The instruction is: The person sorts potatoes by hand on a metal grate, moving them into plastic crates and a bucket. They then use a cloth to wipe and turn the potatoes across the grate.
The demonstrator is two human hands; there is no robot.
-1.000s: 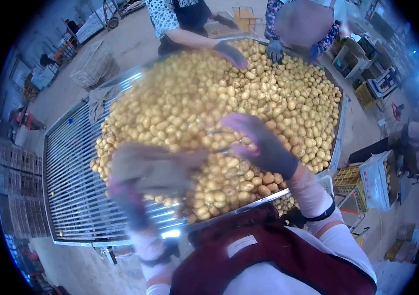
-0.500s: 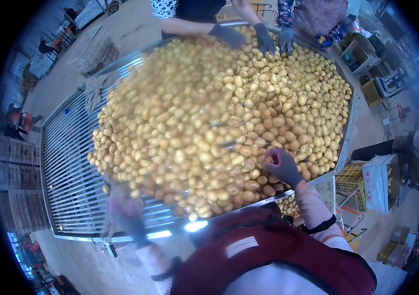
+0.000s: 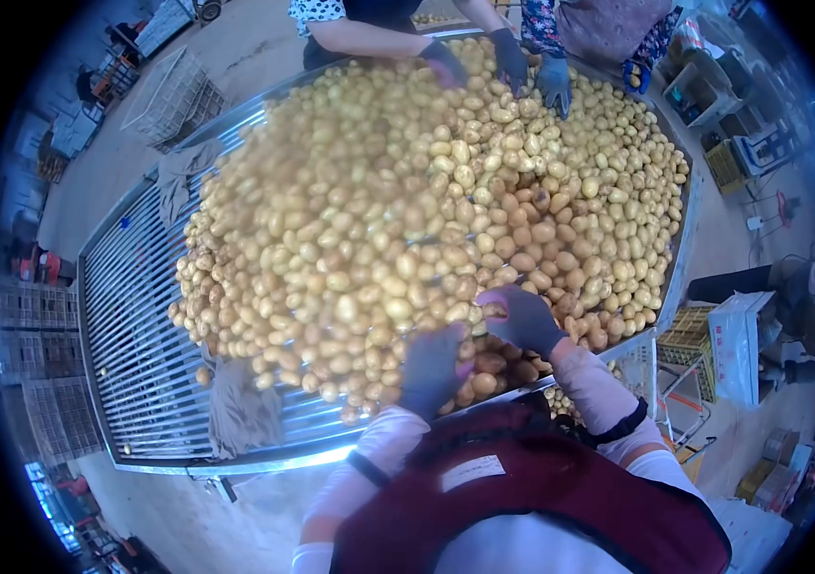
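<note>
A large heap of small, oval, yellow-brown potatoes [image 3: 369,249] covers most of a slatted metal table [image 3: 144,383]. My left hand [image 3: 429,371], in a grey glove with pinkish fingertips, lies at the heap's near edge, its fingers stretched over the potatoes and the thumb apart. To its right, my right hand [image 3: 525,320], gloved alike, curls its fingers around what looks like a single potato, partly hidden by the glove. Browner potatoes [image 3: 527,234] lie just beyond that hand. A crumpled grey cloth [image 3: 240,413] rests on the slats to the left.
Across the table, gloved hands of two other people [image 3: 511,62] [image 3: 554,84] reach into the heap. Another cloth [image 3: 180,177] hangs over the far left rim. A wire crate [image 3: 173,100] stands behind it; a yellow crate [image 3: 690,340] and a white box [image 3: 740,349] stand at right.
My left hand has moved right, from the grey cloth to the potatoes, leaving the cloth on the slats. My right hand has shifted slightly left. The co-workers' hands have moved a little.
</note>
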